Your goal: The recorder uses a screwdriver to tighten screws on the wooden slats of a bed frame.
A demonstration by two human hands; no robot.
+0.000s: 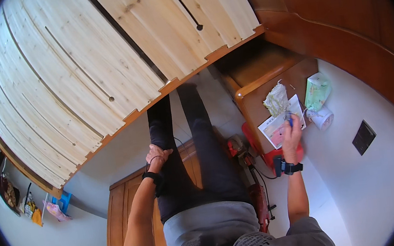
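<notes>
Right hand (pixel 291 139) already grasps small blue thing (pixel 290 122) by right-side sheet (pixel 274 134), not yet released | left hand (pixel 159 153) on leg (pixel 160 128), grip: cannot tell

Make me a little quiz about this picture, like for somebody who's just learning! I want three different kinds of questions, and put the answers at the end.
1. True or false: the left hand is on the wooden bed slats.

2. What does the right hand hold?
a) a yellow spoon
b) a small blue object
c) a red cup

3. Fill in the colour: up and to the right of the printed sheet, the plastic packet is mostly pale ____.

Key
1. False; it is at the dark trousers.
2. b
3. green
</notes>
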